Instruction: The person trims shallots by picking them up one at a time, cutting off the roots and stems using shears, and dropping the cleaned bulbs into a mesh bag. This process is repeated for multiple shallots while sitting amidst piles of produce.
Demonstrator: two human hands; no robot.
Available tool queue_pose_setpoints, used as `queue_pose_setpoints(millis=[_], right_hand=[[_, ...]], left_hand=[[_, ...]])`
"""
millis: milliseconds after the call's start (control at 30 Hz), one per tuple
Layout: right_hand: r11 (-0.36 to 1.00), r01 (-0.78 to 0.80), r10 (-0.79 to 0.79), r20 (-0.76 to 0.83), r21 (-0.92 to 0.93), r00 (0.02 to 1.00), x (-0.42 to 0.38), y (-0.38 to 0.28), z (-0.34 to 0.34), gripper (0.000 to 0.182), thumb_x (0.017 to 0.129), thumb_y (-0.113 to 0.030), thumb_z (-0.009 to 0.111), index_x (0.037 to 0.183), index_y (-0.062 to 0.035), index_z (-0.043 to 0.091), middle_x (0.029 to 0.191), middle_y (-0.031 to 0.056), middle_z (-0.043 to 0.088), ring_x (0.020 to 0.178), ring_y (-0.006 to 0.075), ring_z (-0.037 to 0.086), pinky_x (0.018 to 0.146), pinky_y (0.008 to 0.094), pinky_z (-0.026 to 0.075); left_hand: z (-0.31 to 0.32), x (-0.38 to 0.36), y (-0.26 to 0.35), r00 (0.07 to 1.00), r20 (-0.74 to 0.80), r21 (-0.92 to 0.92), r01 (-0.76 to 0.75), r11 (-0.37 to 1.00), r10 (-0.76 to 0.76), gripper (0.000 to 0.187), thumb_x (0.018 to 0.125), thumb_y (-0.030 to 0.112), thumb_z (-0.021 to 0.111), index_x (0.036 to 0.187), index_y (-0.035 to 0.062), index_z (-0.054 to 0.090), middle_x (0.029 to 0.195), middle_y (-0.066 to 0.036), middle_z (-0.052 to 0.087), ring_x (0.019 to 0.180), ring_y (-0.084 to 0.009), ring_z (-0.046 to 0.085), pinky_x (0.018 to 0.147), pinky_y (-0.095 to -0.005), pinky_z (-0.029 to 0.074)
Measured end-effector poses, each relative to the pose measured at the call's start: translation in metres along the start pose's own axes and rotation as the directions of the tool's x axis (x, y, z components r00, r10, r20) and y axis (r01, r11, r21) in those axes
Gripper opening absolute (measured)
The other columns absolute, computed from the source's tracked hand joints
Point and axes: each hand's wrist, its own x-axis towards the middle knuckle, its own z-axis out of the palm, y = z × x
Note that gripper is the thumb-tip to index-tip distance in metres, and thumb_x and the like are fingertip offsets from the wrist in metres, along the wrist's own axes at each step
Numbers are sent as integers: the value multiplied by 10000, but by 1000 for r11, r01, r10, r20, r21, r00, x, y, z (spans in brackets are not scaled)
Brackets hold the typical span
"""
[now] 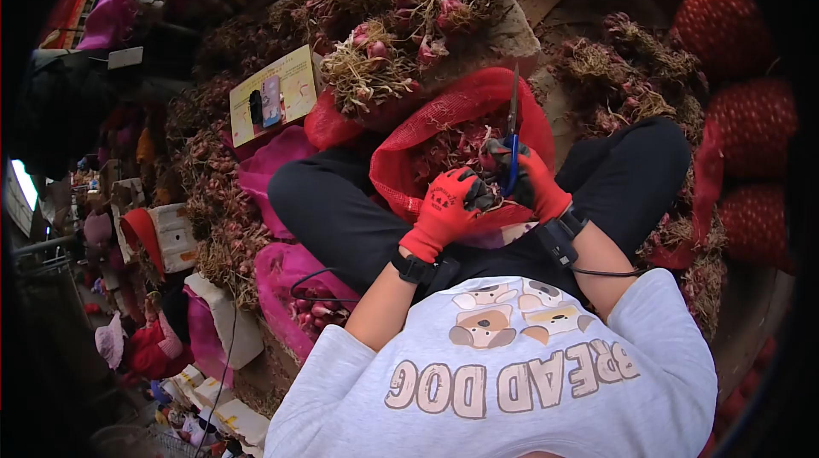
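An open red mesh bag (395,170) stands between the person's crossed legs, with loose shallots and dry skins (452,149) inside. Over its near rim is my left hand (450,205) in a red glove with dark fingertips; the fingers are curled, and what they hold is hidden. My right hand (531,175), gloved alike, is closed round the blue handles of a pair of scissors (514,108), whose blades point away from the body. The two hands are close together at the bag's right side.
Bunches of shallots with dry roots (367,70) lie beyond the bag, others (631,74) to the right. A yellow board (297,87) carries a phone (270,101). A pink mesh bag (281,283) with shallots is at the left. Full red sacks (751,134) stand right.
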Motion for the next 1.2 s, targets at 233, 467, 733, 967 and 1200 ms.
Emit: queue_pose_setpoints(millis=[233, 467, 733, 967, 1200], right_hand=[[988, -39, 13, 172, 151, 985, 6, -1, -1, 270, 900, -219, 582, 1101, -43, 542, 916, 82, 606, 800, 189, 648, 672, 329, 563], [972, -235, 221, 342, -2, 913, -6, -16, 35, 147, 938, -277, 529, 946, -142, 470, 772, -30, 475, 614, 72, 485, 501, 203, 426], [968, -208, 214, 32, -143, 976, -10, -2, 29, 258, 898, -255, 600, 1075, -76, 542, 776, 18, 579, 582, 83, 562, 473, 212, 454], [940, -86, 91, 1, -329, 996, -13, -14, 25, 293, 869, -255, 635, 1040, -18, 606, 711, 29, 600, 514, 96, 569, 472, 221, 474], [952, -109, 91, -76, -287, 993, -7, -13, 34, 327, 896, -329, 611, 1047, -40, 609, 675, 14, 587, 477, 66, 513, 456, 202, 427]], left_hand=[[4, -11, -18, 961, -135, 13, 246, 969, -242, 515, 652, 84, 759, 1133, 52, 579, 1063, -120, 566, 1032, -285, 570, 908, -371, 453], [0, -1, -21, 928, 96, -747, 305, 590, -359, 326, 849, 127, 623, 1156, 26, 580, 1072, -64, 608, 983, -137, 571, 843, -280, 453], [-22, -10, 5, 847, 70, -840, 335, 427, -526, 198, 913, 142, 566, 1025, -6, 637, 888, -33, 632, 772, -93, 578, 724, -237, 470], [-149, -95, 43, 683, -324, -700, 291, 652, -654, 224, 838, 23, 547, 1039, -28, 630, 896, -47, 653, 762, -94, 591, 715, -237, 475], [-203, -327, 0, 249, -449, -308, 858, 411, -858, 91, 808, 3, 586, 886, 10, 632, 699, -25, 611, 587, -100, 541, 529, -264, 440]])
